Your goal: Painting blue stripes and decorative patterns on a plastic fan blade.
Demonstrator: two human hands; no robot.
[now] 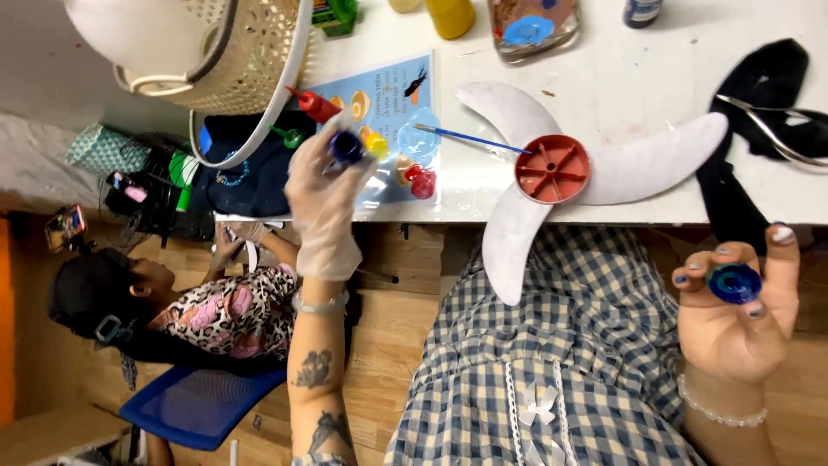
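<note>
My left hand (323, 203), in a thin clear glove, grips a small blue paint bottle (347, 147) over a clear palette (405, 160) holding dabs of yellow and red paint. My right hand (740, 315) is bare and holds the bottle's round blue cap (735, 283) between fingertips, off the table's near edge above my checked dress. Between my hands lies a fan propeller (552, 169) with three white blades and a red hub. A thin blue paintbrush (470, 138) rests beside the hub.
White table (621, 69) with a red-capped bottle (315, 105), yellow jar (450, 15), paint-smeared tray (530, 30), blue printed sheet (379, 91), woven basket (250, 52), black cloth and metal pliers (768, 121). Another person in a patterned top (233, 311) sits at left on a blue chair.
</note>
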